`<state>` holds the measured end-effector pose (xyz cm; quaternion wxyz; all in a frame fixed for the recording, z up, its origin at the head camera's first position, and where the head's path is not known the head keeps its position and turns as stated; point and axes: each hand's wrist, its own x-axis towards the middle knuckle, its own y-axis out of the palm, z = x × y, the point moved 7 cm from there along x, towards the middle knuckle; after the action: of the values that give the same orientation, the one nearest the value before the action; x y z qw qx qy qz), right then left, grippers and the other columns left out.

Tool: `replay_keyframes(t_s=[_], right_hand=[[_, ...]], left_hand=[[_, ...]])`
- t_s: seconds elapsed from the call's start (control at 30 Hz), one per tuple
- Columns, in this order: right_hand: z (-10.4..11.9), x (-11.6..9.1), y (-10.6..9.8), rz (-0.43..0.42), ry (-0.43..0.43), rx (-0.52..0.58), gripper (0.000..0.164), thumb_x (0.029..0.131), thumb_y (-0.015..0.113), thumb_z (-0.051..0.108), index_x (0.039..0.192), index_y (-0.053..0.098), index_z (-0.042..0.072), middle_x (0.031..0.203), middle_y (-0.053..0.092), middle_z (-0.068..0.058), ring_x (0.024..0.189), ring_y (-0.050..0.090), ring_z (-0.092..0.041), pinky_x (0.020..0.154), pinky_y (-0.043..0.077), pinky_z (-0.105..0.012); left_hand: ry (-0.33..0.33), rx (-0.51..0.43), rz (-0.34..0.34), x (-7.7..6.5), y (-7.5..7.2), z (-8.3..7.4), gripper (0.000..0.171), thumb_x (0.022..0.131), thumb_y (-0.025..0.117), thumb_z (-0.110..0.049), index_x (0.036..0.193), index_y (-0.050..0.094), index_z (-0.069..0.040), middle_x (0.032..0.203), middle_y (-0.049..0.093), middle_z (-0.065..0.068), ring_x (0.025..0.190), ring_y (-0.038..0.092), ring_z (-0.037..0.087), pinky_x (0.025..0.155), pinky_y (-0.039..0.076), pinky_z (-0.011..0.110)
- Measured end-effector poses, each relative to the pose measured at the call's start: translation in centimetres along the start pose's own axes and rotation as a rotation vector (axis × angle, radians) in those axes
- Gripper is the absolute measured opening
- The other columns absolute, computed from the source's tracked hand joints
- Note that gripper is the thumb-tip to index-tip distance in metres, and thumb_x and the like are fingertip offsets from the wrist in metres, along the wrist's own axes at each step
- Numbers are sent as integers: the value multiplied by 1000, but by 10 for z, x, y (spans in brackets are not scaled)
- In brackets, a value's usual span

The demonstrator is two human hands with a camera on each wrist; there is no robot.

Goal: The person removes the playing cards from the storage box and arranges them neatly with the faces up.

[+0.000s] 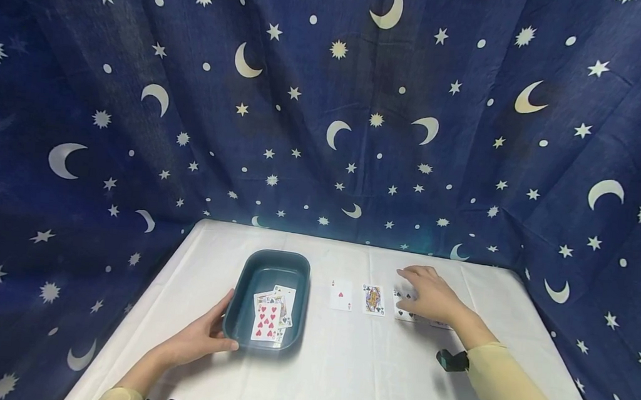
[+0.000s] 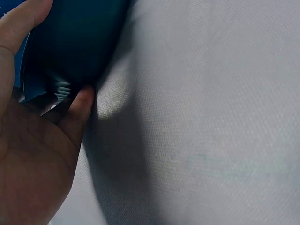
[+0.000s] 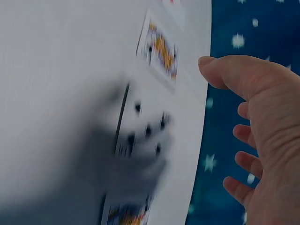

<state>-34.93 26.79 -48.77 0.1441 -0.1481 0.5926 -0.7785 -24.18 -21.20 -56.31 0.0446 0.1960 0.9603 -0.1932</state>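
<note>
My left hand holds a dark teal tray at its left side, thumb by the near corner and fingers along the wall. Inside the tray lie several overlapping playing cards, with a hearts card on top. Over the row of face-up cards hovers my right hand, fingers loosely bent and apart, gripping nothing. Below it are a black-suit number card and a face card, both partly hidden in the head view. A queen-like face card and an ace of hearts lie left of them.
A white cloth covers the table. Dark blue fabric with moons and stars hangs behind and at both sides. Black wrist mounts sit below both wrists, close over the cloth.
</note>
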Motion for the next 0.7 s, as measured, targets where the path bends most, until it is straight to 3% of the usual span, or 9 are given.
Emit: replay_keyframes(t_s=[0.37, 0.7], right_hand=[[83, 22, 19, -3, -150, 18, 78, 82, 83, 42, 149, 55, 14, 148, 53, -8, 140, 42, -32, 116, 34, -57], [159, 37, 41, 20, -296, 74, 79, 85, 78, 45, 152, 50, 15, 150, 51, -3, 140, 41, -24, 116, 36, -49]], left_hand=[[-10, -1, -7, -1, 0, -2, 118, 84, 86, -22, 167, 2, -22, 168, 7, 25, 144, 35, 48, 107, 48, 41], [-14, 5, -21, -2, -1, -10, 119, 83, 87, -22, 166, 2, -19, 168, 6, 25, 144, 34, 49, 111, 43, 49]])
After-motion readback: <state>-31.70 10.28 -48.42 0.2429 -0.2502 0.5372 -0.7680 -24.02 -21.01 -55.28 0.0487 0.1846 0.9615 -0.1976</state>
